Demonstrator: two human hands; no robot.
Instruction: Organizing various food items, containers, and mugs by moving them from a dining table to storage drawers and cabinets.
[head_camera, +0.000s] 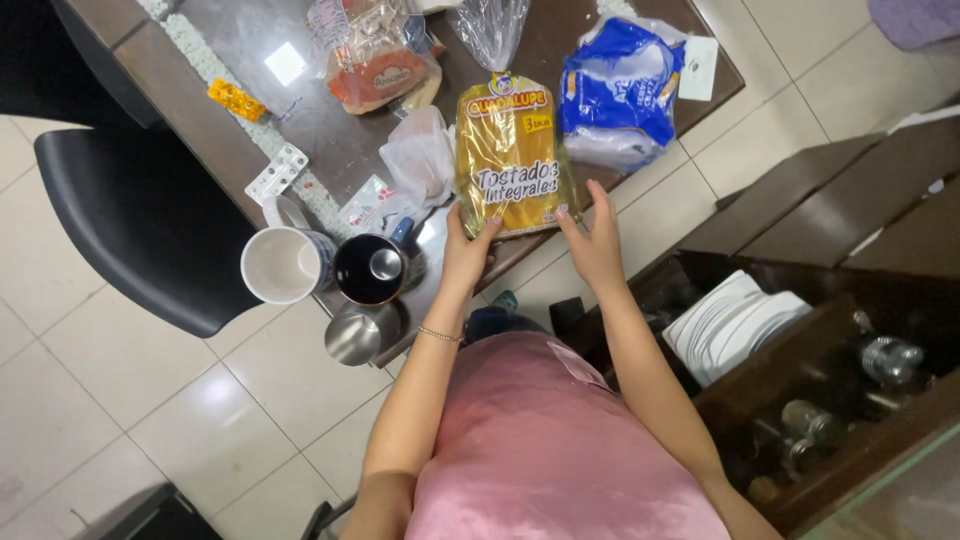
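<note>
One dark glossy rectangular table (330, 140), its far end cut off by the top edge; one black moulded chair (140, 225) at its left, partly out of view; one dark wooden cabinet (850, 230) at right, open compartment holding one stack of white plates (730, 320), count per stack not readable; lower shelf has several glass items, too dark to count.

One yellow plastic bag of toasted bread slices (512, 160) stands on the near edge of the table, clear twisted top pointing far; left hand (468, 250) grips its near-left bottom corner, fingers curled onto the front; right hand (597, 240) is pressed flat against its near-right edge, fingers spread, not closed round it.

One blue-and-white plastic bag (620, 90) just right of it, contents hidden; one clear bag of orange-brown bread (380, 65) far left, top cut off; one crumpled white plastic bag (420, 155) touching the yellow bag's left side.

Three cups at the near-left table edge: one white ceramic mug (283, 263), one dark blue mug (370, 268) with something metallic inside, one steel cup (355, 335) nearest; whether the steel cup sits on the table or below it is unclear.

One white blister pack of pills (277, 172); one small yellow-orange packet (236, 99), detail too small to make out.
</note>
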